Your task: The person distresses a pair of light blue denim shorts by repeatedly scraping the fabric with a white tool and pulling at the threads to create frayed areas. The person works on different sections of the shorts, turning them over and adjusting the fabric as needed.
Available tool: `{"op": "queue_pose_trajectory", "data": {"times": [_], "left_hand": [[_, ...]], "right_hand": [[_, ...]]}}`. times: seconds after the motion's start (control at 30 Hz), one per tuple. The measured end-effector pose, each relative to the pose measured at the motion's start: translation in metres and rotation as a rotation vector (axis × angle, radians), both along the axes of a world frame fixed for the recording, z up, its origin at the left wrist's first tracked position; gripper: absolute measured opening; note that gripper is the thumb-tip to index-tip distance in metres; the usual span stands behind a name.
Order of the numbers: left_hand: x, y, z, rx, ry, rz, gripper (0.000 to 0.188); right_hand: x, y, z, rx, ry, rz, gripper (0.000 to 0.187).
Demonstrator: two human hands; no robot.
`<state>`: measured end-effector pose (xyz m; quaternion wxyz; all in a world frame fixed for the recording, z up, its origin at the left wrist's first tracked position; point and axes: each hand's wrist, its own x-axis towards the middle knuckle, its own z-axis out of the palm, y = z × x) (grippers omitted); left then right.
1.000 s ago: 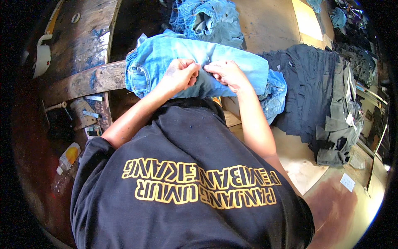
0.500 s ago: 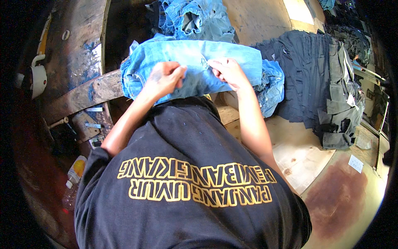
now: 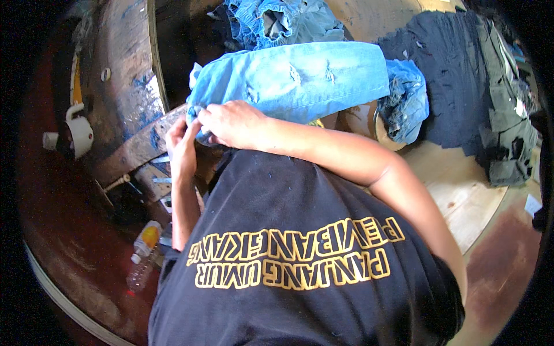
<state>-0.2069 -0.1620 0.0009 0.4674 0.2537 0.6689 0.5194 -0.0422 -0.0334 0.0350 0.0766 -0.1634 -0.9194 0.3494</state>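
Note:
Pale blue denim jeans (image 3: 346,78) lie stretched flat, one leg running left to right across my front. Several frayed rips show on the upper face of that leg. At its near left end, my left hand (image 3: 182,144) pinches a gathered edge of the denim between thumb and fingers. My right hand (image 3: 235,123) reaches across my body and grips the same edge from the right, its fingertips meeting those of the left. The fingers partly hide the fold they hold. A crumpled part of the denim (image 3: 407,98) hangs at the right end.
Behind the jeans sits a pile of blue elastic-waisted denim (image 3: 311,23). Dark trousers (image 3: 444,75) are stacked at right, above a pale wooden board (image 3: 461,179). A stained plank (image 3: 127,141) extends left, near a white container (image 3: 79,135). A plastic bottle (image 3: 143,259) lies lower left.
Both hands have left the middle of the denim leg and come together at its near left end, gripping the edge. My right arm now crosses my body. The view has shifted slightly.

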Motion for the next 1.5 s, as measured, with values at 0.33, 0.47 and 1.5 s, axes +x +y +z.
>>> {"op": "queue_pose_trajectory", "data": {"times": [0.33, 0.47, 1.5], "left_hand": [[0.021, 0.075, -0.028, 0.077, -1.093, 0.038, 0.033], [0.013, 0.104, -0.024, 0.053, -1.04, -0.043, 0.033], [0.023, 0.076, -0.009, -0.037, -0.977, -0.141, 0.036]], "right_hand": [[0.023, -0.003, 0.062, -0.156, 0.274, 0.133, 0.016], [0.058, 0.008, 0.065, -0.223, 0.522, -0.041, 0.024], [0.142, -0.02, 0.044, -0.368, 0.596, -0.794, 0.013]]}}
